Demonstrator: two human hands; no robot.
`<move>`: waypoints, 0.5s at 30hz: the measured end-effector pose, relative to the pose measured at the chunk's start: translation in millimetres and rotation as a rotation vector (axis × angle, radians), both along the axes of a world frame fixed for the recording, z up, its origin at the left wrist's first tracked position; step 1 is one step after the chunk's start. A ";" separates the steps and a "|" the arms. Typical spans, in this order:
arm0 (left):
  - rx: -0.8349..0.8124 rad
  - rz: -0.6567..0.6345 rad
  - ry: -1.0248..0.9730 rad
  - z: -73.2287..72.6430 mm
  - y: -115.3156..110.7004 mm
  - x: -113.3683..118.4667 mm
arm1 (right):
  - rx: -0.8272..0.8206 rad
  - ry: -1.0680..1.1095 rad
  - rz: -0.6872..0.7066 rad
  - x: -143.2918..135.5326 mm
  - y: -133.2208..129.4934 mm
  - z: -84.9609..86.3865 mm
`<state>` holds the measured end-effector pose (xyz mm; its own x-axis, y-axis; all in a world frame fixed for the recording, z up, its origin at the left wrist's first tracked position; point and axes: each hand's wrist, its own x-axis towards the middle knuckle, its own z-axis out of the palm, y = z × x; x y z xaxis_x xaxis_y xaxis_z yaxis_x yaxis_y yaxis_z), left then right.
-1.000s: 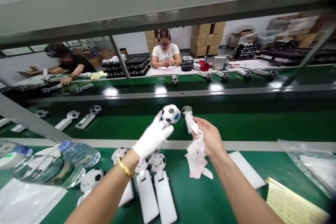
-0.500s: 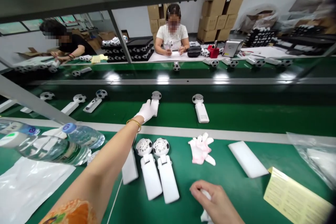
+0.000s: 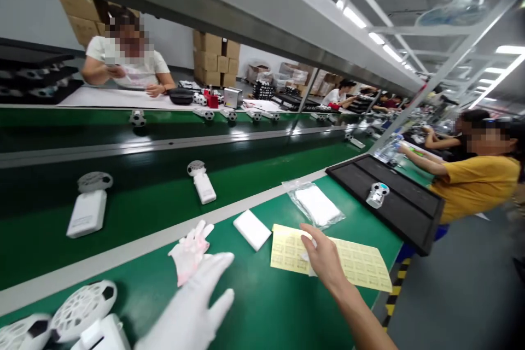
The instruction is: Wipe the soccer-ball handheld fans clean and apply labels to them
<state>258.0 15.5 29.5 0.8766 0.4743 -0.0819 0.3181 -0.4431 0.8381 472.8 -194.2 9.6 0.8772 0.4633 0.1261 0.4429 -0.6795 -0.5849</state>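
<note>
My left hand [image 3: 192,306], in a white glove, is open above the green table [image 3: 262,306], thumb apart from the fingers and nothing in it. Beside its fingertips lies a pink-stained white glove [image 3: 191,251]. My bare right hand [image 3: 326,260] is over a yellow sticker sheet [image 3: 365,262], fingers curled around a crumpled white cloth [image 3: 312,272] that is mostly hidden. A white block [image 3: 252,229] lies between the hands, further back. At the lower left are handheld fans with football-patterned heads [image 3: 84,309], partly out of view.
Two more fans, one with a white handle [image 3: 88,212], lie on the green conveyor belt [image 3: 156,213]. A clear plastic bag [image 3: 318,205] sits behind the sheet. At right is a black tray [image 3: 410,224] holding a fan [image 3: 377,195]. A co-worker in a yellow shirt [image 3: 476,186] is beyond it.
The view has swung right. My left hand has let go of a fan on the belt and come back over the table. My right hand has moved right, onto the yellow sheet.
</note>
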 end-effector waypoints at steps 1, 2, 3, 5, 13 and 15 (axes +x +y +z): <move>-0.058 -0.073 0.045 -2.2 -17.9 14.9 | -0.029 -0.019 0.001 8.6 0.6 -1.1; -0.114 -0.122 0.082 -4.0 -32.5 29.7 | -0.055 -0.024 0.015 14.7 3.8 -2.3; -0.165 -0.137 0.111 -6.2 -43.9 43.9 | -0.083 -0.027 0.035 18.4 9.1 -3.5; -0.236 -0.127 0.129 -13.0 -58.1 68.8 | -0.134 -0.033 0.076 20.6 22.5 -5.7; -0.348 -0.115 0.050 -42.0 -71.0 111.6 | -0.185 -0.140 0.148 15.2 41.2 -21.2; -0.424 -0.086 0.056 -43.2 -73.1 115.6 | -0.166 -0.176 0.155 15.3 37.4 -28.7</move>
